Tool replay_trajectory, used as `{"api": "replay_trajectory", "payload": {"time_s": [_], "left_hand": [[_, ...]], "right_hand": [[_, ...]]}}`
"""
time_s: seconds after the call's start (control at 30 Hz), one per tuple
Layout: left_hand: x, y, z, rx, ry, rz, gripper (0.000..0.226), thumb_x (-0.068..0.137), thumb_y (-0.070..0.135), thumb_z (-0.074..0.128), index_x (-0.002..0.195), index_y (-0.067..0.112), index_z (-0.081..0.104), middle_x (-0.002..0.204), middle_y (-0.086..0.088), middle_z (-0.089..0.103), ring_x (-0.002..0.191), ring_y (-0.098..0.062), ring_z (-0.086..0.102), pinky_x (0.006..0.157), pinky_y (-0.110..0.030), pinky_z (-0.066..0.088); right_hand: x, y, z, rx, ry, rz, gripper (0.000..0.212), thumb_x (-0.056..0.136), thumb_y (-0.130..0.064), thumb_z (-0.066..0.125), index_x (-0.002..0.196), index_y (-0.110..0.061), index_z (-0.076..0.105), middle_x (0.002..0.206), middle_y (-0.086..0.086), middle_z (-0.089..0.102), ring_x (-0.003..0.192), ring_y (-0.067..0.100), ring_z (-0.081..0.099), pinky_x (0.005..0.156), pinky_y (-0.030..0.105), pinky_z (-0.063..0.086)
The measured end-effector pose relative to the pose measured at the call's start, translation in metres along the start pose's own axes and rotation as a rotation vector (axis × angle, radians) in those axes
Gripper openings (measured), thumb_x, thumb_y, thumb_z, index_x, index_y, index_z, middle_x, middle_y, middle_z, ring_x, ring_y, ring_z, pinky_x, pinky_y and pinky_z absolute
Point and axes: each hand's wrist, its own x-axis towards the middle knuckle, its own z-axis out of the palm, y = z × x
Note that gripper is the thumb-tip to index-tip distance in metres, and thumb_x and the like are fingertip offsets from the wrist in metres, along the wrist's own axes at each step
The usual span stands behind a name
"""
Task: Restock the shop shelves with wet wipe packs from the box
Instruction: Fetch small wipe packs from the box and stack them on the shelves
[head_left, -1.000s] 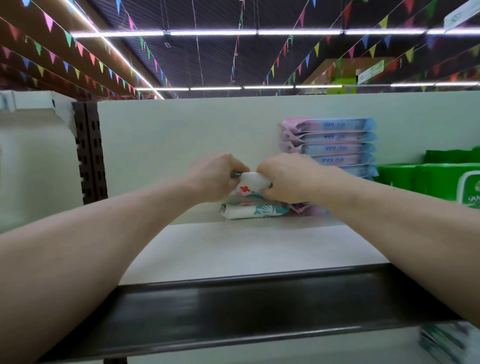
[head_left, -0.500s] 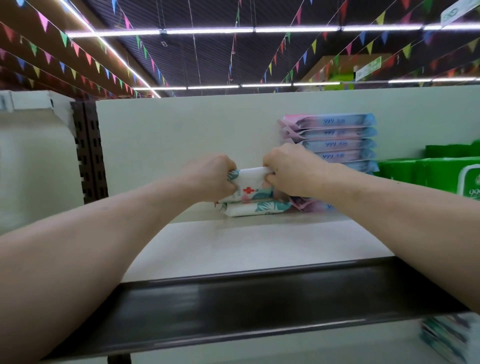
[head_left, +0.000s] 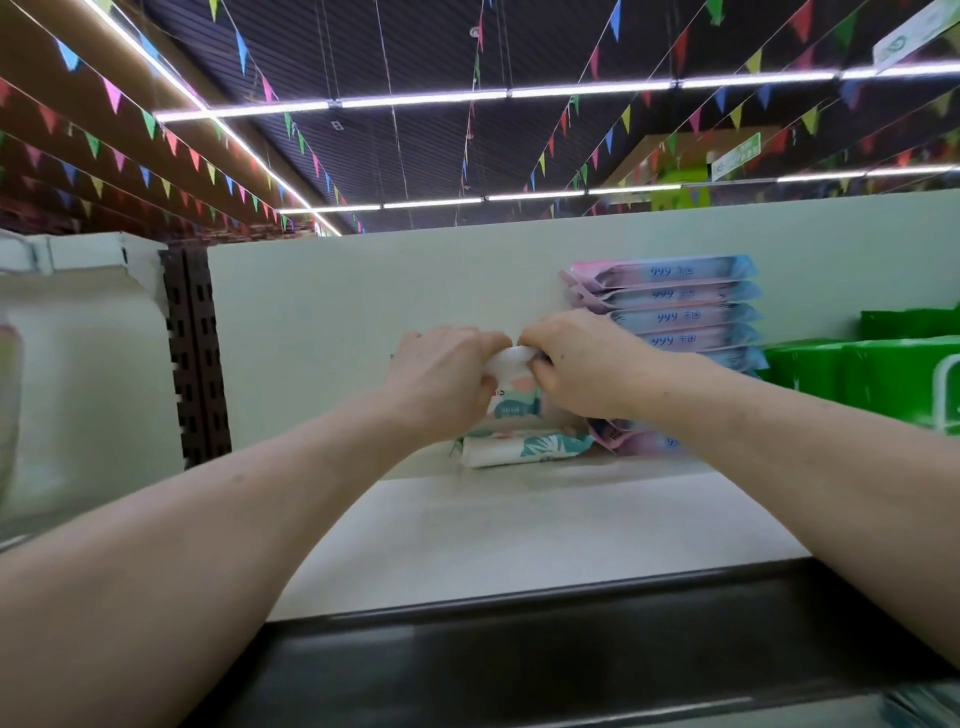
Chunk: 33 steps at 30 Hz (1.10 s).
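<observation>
I count two hands, the left hand (head_left: 441, 374) and the right hand (head_left: 582, 364), with one white wet wipe pack (head_left: 511, 357) gripped between them. At least one more leaf-print pack (head_left: 524, 449) lies below it. The pink-and-blue 999 stack (head_left: 675, 317) shows me five packs above the right arm and at least one beneath; the arm hides any others. The green packs (head_left: 857, 374) are too blurred to count.

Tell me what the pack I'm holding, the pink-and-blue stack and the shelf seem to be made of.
White pack: soft plastic film, slightly glossy; it bulges where gripped. Pink-and-blue stack: likely the same film, given crimped end seals and sheen. Shelf: probably painted metal, matte off-white, flat and smooth; its dark front strip looks glossy, plastic or metal.
</observation>
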Motion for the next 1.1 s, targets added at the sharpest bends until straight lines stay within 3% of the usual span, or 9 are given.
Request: {"api": "replay_trajectory", "payload": {"time_s": [0.1,0.17,0.3,0.53,0.7,0.83,0.97,1.1], "left_hand": [[-0.001,0.004,-0.002,-0.07,0.007,-0.005,0.029,0.093,0.018,0.05,0.12,0.024,0.059,0.104,-0.002,0.063,0.096,-0.026,0.056,0.082,-0.04,0.046],[0.0,0.003,-0.003,-0.104,0.011,-0.038,0.025,0.093,0.02,0.05,0.116,0.021,0.06,0.102,-0.003,0.06,0.093,-0.026,0.056,0.08,-0.041,0.047],[0.002,0.003,-0.003,-0.023,0.027,-0.033,0.023,0.094,0.023,0.048,0.112,0.016,0.062,0.104,-0.003,0.059,0.1,-0.025,0.049,0.085,-0.04,0.044],[0.001,0.005,-0.003,-0.083,0.065,-0.041,0.024,0.09,0.014,0.051,0.109,0.022,0.064,0.097,0.001,0.065,0.101,-0.02,0.044,0.076,-0.035,0.043],[0.0,0.008,-0.004,-0.147,0.068,-0.036,0.019,0.09,0.018,0.051,0.104,0.023,0.064,0.091,0.003,0.064,0.102,-0.02,0.044,0.078,-0.036,0.045],[0.0,0.006,-0.004,-0.139,0.061,-0.069,0.017,0.091,0.016,0.052,0.099,0.022,0.066,0.085,0.004,0.062,0.098,-0.016,0.042,0.072,-0.033,0.043],[0.002,0.01,-0.008,-0.14,0.036,-0.112,0.018,0.092,0.019,0.053,0.102,0.024,0.067,0.09,0.002,0.066,0.093,-0.019,0.054,0.073,-0.035,0.049],[0.006,0.009,-0.012,-0.228,0.025,-0.138,0.016,0.088,0.015,0.055,0.096,0.017,0.068,0.09,-0.003,0.069,0.086,-0.025,0.063,0.074,-0.043,0.055]], "right_hand": [[0.001,0.005,-0.003,0.066,0.048,0.008,0.018,0.093,-0.017,0.046,0.098,-0.011,0.062,0.092,0.008,0.062,0.085,0.027,0.058,0.075,0.041,0.05],[0.001,0.006,-0.006,0.118,0.124,0.002,0.018,0.094,-0.019,0.05,0.104,-0.013,0.063,0.09,0.006,0.062,0.079,0.022,0.059,0.067,0.032,0.048],[0.002,0.006,-0.006,0.088,0.157,-0.024,0.023,0.097,-0.014,0.045,0.109,-0.01,0.064,0.092,0.008,0.062,0.08,0.022,0.057,0.067,0.029,0.044],[0.0,0.005,-0.009,0.101,0.143,-0.084,0.022,0.096,-0.02,0.049,0.102,-0.011,0.068,0.088,0.003,0.064,0.083,0.022,0.059,0.078,0.038,0.051],[0.0,0.008,-0.011,0.1,0.147,-0.081,0.024,0.098,-0.022,0.045,0.104,-0.015,0.067,0.084,-0.001,0.059,0.08,0.02,0.057,0.076,0.036,0.05],[0.0,0.007,-0.008,0.125,0.131,-0.099,0.024,0.098,-0.023,0.045,0.103,-0.016,0.068,0.076,-0.003,0.058,0.063,0.01,0.05,0.064,0.029,0.043],[0.0,0.008,-0.011,0.121,0.119,-0.078,0.023,0.098,-0.028,0.045,0.102,-0.018,0.067,0.084,-0.002,0.061,0.075,0.018,0.056,0.074,0.035,0.05],[0.001,0.002,-0.013,0.148,0.156,-0.021,0.026,0.1,-0.024,0.037,0.099,-0.015,0.062,0.088,0.001,0.056,0.083,0.023,0.055,0.075,0.035,0.047]]}}
